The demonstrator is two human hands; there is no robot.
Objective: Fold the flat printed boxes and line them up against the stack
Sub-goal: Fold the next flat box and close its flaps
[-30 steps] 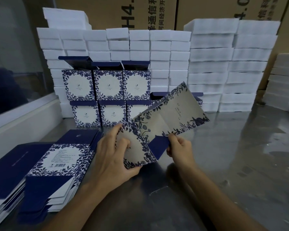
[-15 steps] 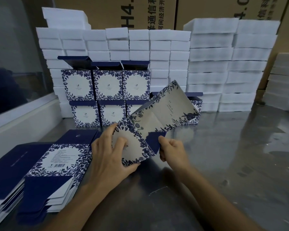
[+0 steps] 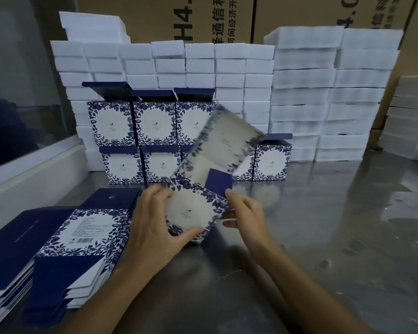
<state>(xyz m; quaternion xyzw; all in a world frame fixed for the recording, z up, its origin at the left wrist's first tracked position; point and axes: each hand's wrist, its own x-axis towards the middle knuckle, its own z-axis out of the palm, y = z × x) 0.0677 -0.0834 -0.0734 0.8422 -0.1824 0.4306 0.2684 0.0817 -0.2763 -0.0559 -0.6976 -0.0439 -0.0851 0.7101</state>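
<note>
We are holding a half-folded box [image 3: 196,208] up over the bench [image 3: 323,237], just in front of the folded boxes [image 3: 152,122]. Our left hand [image 3: 155,227] is gripping its nearer panel, with the thumb curled under the lower edge and the fingers [image 3: 155,192] lying against the left side. Our right hand [image 3: 245,213] is pinching the panel's right edge, its fingers curled round the card. The box's far panel is tilting up and away toward the folded boxes and is showing blurred, and a dark blue flap is standing beside it.

The folded boxes are sitting in two rows, one row on top of the other, their backs against the white foam stack [image 3: 227,68]. One more is standing at the right end of the lower row. To the left of the half-folded box, a pile of flat boxes [image 3: 82,230] is lying on the bench, touching our left wrist. Brown cartons [image 3: 227,18] are rising behind the foam stack.
</note>
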